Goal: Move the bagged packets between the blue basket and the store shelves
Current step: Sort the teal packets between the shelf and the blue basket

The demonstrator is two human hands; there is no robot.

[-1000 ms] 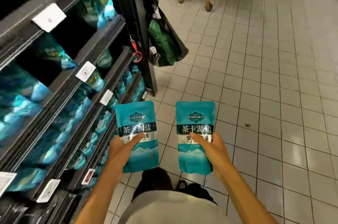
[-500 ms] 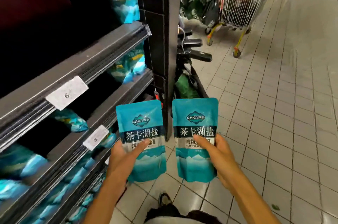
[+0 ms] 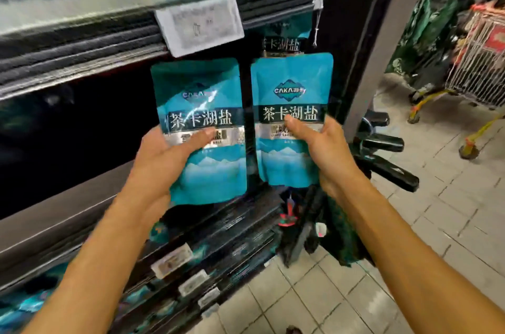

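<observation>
Teal packets, two, bagged, identical print, held upright and side by side with a narrow gap between them.

Left packet (image 3: pixel 200 129): gripped by the left hand (image 3: pixel 164 154), thumb across the silver label band, fingers hidden behind the bag. Sits at about 10 o'clock from view centre.

Right packet (image 3: pixel 291 118): gripped by the right hand (image 3: pixel 318 145), thumb pressed on the front just under the dark title strip, fingers wrapped round the right edge. Sits at about 1 o'clock from view centre.

Shelf (image 3: pixel 82 33): dark, tiered, running from 9 o'clock up to 12 o'clock; a price tag (image 3: pixel 199 25) hangs on its front lip directly above the left packet. Behind both packets lies a dark bay, which looks largely unstocked, though blur and shadow make that uncertain. More teal packets stand on the tier above at 12 o'clock, and one shows just behind the right packet's top edge.

Basket: not in view.

Cart (image 3: pixel 481 66): wire, at 3 o'clock, well apart on the tiled floor.

Progress, as judged: both packets are in hand and raised to shelf height, facing the bay, so this pair is mid-transfer toward the shelves. Neither has been set down. Left to do: push each into the bay, stand it, let go. How many packets wait in the basket cannot be told.
</observation>
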